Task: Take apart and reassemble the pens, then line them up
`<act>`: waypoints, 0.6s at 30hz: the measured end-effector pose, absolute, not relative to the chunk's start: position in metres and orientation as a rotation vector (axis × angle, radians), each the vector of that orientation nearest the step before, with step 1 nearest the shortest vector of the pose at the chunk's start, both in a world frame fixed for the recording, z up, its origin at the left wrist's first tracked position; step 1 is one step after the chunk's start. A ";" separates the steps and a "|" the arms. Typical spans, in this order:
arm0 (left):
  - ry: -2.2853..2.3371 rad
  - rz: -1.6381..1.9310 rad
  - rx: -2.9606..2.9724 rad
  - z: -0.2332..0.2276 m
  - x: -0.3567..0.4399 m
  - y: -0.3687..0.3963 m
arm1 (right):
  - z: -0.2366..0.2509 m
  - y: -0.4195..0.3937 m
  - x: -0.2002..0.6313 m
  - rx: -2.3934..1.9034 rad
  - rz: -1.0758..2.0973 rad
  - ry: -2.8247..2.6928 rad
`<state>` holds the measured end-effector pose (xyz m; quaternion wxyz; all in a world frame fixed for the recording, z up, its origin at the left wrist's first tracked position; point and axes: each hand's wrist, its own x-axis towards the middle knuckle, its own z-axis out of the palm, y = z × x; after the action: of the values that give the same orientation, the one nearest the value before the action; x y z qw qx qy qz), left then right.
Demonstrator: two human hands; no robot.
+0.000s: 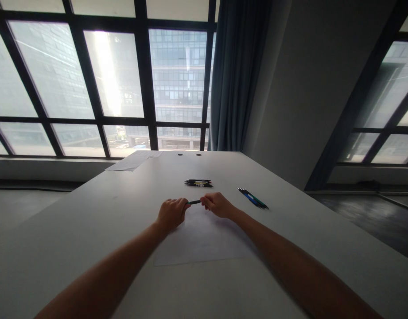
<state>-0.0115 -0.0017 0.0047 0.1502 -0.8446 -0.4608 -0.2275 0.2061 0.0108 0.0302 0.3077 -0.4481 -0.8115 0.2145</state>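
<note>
Our left hand [172, 215] and right hand [217, 204] pinch opposite ends of a slim, dark, pen-like stick [194, 202], presumably to hold it steady by the far edge of a plain white paper sheet [204, 241] on the smooth white bench [74, 230]. The slender black pens [199, 183] beyond and the slender blue and green pens [253, 198] rightward lie bunched, perhaps sorted by colour. Our stick looks straight, greenish toward the left; both tips are hidden.
</note>
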 end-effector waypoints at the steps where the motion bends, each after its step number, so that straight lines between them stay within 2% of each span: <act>1: -1.320 -0.653 -2.428 0.004 -0.011 -0.001 | 0.030 0.011 0.206 -1.186 0.561 -2.140; 18: -1.335 -0.671 -2.425 0.001 -0.012 0.001 | 0.027 0.014 0.208 -1.129 0.672 -2.063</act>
<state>-0.0124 0.0008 0.0007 0.1462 -0.8422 -0.4638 -0.2329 0.2079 0.0139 0.0274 0.3409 -0.4341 -0.7928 0.2583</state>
